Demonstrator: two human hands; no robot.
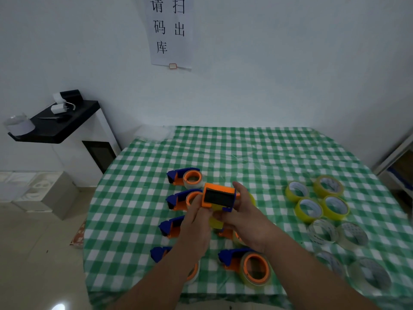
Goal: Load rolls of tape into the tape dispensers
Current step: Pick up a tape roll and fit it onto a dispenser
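both hands are working mid-air over the table (245, 148): the left hand (196, 222) is pinching the near edge of an orange and blue dispenser (218, 196), while the right hand (245, 217) is curling round its far side, with a yellow roll (216, 221) showing just under it. this load looks to be in progress, not yet seated. spreading outward, several dispensers already carrying tape are lying on the checked cloth, one loaded dispenser (248, 266) sitting near the right forearm. to the right, yellow rolls (317, 199) and clear rolls (339, 233) are still waiting. the forearms are hiding part of the nearer dispensers.
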